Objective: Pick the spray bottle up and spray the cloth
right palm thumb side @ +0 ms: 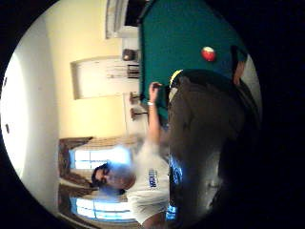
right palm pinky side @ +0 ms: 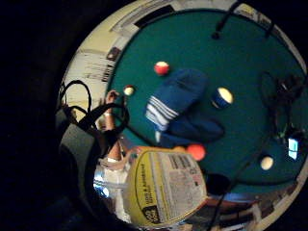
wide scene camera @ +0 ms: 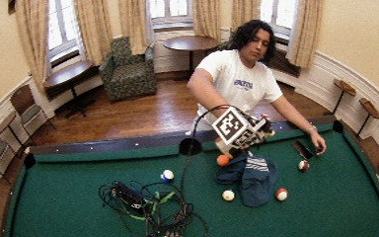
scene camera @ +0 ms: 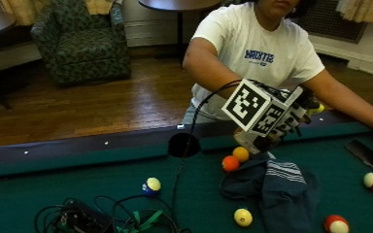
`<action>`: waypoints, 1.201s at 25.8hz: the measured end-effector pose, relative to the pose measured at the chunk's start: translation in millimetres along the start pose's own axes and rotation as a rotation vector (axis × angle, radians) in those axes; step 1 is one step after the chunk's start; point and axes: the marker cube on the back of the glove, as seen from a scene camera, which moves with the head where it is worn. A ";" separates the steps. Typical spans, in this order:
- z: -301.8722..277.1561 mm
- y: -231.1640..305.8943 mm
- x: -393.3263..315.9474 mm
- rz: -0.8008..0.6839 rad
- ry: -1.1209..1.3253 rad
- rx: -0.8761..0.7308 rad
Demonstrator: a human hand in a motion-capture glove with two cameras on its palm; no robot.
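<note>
Holding the spray bottle in my gloved right hand, fingers curled around it, I'm above the table; the cloth lies just below, slightly ahead.

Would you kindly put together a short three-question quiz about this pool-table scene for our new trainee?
1. True or false: the spray bottle is lying flat on the green felt.
2. Multiple choice: the blue cloth with white stripes is (A) crumpled on the pool table, (B) draped over the armchair, (C) held in the bare hand.
3. Fill in: the orange ball touches a ____ ball beside the cloth.

Key
1. False: the gloved right hand holds it up above the cloth.
2. A.
3. Yellow.
</note>
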 end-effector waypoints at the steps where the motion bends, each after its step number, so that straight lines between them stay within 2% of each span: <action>1: 1.9 -2.7 -7.3 -0.035 -0.048 0.017; 7: 23.1 -22.1 -40.3 -0.205 -0.283 0.114; 13: 75.1 -45.9 -67.6 -0.332 -0.378 0.231; 21: 145.4 -93.3 -64.0 -0.321 -0.410 0.318; 31: 203.0 -136.5 -0.8 -0.256 -0.250 0.393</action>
